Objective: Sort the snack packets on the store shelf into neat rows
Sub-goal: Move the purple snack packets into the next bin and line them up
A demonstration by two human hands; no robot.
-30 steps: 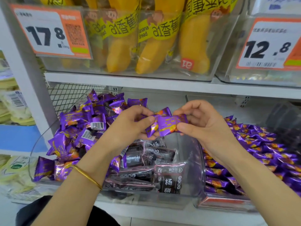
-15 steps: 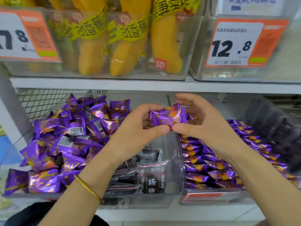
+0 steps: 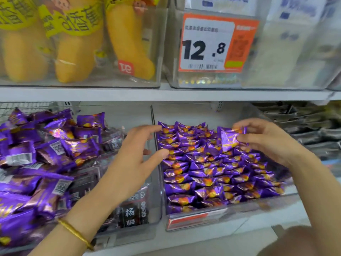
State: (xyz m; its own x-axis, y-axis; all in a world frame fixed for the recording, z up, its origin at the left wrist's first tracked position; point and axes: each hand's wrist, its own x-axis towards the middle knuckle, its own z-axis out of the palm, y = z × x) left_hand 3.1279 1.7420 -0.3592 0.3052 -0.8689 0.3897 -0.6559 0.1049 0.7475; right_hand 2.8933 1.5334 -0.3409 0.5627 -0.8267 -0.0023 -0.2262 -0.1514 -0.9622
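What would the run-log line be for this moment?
right hand: holding purple packet over rowed bin | left hand: open, empty | loose purple pile: unsorted

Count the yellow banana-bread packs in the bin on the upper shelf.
3 show. One at the far left, cut off by the picture's edge; one in the middle; one on the right by the bin's wall. More may sit behind them or out of view.

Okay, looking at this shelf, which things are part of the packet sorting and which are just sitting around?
Part of the job:
purple packets pinched in right hand
neat rows bin
jumbled purple pile
left hand, open

Just there:
banana bread packs
12.8 price tag
dark packets
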